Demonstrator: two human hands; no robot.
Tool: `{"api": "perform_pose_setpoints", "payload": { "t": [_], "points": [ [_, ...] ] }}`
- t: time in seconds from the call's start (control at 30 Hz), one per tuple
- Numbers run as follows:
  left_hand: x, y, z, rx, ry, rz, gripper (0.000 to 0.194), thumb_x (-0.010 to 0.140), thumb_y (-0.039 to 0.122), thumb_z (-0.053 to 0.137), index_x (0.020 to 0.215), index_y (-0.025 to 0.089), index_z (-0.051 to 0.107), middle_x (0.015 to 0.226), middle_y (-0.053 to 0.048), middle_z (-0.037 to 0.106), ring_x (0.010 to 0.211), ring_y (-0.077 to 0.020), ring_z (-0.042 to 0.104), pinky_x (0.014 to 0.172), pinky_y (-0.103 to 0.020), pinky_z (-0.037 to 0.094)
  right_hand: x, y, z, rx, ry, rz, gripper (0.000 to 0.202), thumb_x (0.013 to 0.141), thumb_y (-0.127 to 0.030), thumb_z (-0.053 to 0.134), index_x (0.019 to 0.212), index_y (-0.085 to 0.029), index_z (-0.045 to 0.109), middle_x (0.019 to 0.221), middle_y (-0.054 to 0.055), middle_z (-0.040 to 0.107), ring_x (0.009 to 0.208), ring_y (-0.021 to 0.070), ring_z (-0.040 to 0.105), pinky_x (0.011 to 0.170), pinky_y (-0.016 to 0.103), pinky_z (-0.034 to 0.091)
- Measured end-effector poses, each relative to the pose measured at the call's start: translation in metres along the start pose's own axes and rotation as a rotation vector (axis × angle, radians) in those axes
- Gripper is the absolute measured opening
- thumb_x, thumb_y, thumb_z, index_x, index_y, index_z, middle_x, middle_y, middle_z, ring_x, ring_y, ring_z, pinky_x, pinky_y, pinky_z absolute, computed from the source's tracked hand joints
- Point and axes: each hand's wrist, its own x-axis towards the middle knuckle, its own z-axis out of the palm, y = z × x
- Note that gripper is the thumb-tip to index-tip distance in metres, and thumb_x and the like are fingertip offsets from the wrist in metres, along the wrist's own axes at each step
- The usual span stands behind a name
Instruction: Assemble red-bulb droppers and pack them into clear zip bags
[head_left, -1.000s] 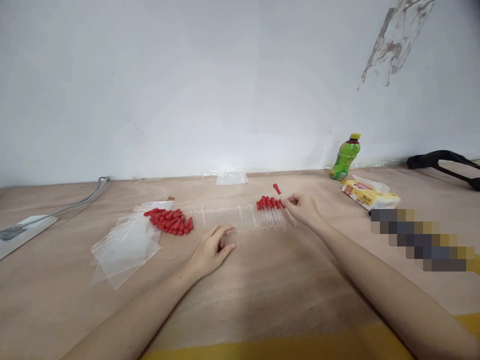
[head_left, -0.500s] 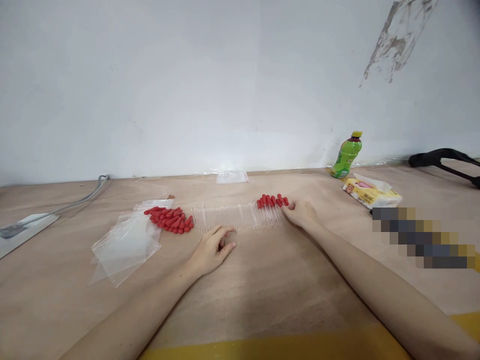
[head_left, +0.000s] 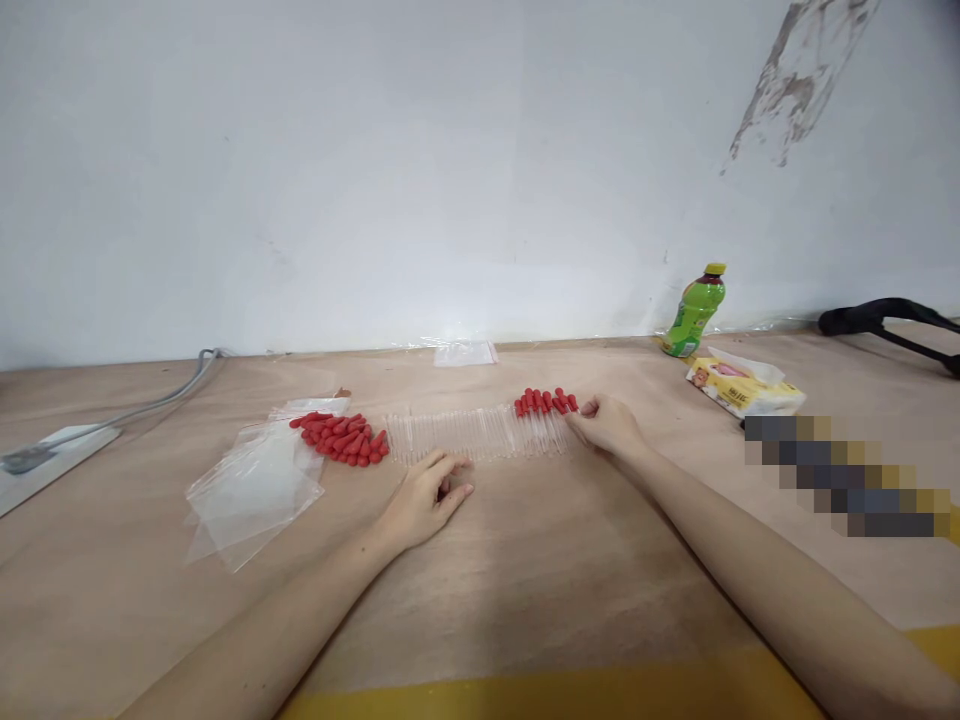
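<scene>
A row of clear glass dropper tubes [head_left: 450,434] lies side by side across the middle of the wooden table. Several tubes at its right end carry red rubber bulbs [head_left: 545,401]. At the row's left end is a heap of loose red bulbs [head_left: 343,438], partly over a fan of clear zip bags [head_left: 259,490]. My left hand [head_left: 429,500] rests just in front of the tubes, fingers loosely bent and apart, holding nothing visible. Beside the rightmost bulb-topped droppers is my right hand [head_left: 609,428], thumb and forefinger slightly apart at their edge; I see nothing between them.
Toward the back right stand a green bottle [head_left: 696,312] and a yellow tissue pack [head_left: 744,387]. A black handle-like object [head_left: 885,318] lies farther right. Another clear bag [head_left: 465,353] is by the wall [head_left: 375,200]. A grey cable [head_left: 161,400] runs along the left.
My right hand has shifted slightly right, away from the bulb-topped droppers. The left hand stays in place, and the tubes and bulbs look unchanged.
</scene>
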Motion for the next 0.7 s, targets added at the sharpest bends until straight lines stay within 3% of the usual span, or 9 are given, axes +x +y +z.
{"api": "perform_pose_setpoints", "payload": {
  "t": [0.17,0.53,0.7],
  "points": [
    [0.0002,0.0003,-0.0004,0.001,-0.009,-0.002,0.021,0.080,0.023,0.049,0.100,0.018,0.056,0.080,-0.001,0.050,0.059,-0.0095,0.048,0.059,-0.024,0.042,0.0035,0.0035,-0.0014,0.055,-0.038,-0.008,0.015,0.063,-0.032,0.056,0.065,-0.017,0.058,0.061,0.004,0.061,0.055,0.0132,0.054,0.050,0.021,0.034],
    [0.0007,-0.0003,0.0004,-0.007,-0.013,-0.001,0.019,0.081,0.022,0.049,0.098,0.018,0.057,0.081,-0.002,0.052,0.061,-0.0098,0.049,0.061,-0.024,0.042,-0.0027,-0.0047,-0.0066,-0.002,-0.075,-0.031,0.031,0.066,-0.041,0.053,0.047,-0.018,0.052,0.047,0.002,0.055,0.051,0.0137,0.053,0.045,0.021,0.031],
    [0.0006,-0.0014,0.0011,-0.007,-0.012,0.004,0.020,0.081,0.023,0.049,0.098,0.018,0.057,0.080,-0.002,0.052,0.062,-0.0101,0.049,0.061,-0.024,0.042,-0.0039,-0.0045,-0.0042,0.024,-0.065,-0.048,0.027,0.066,-0.041,0.053,0.052,-0.018,0.053,0.051,0.001,0.057,0.052,0.0129,0.053,0.046,0.020,0.031]
  ]
}}
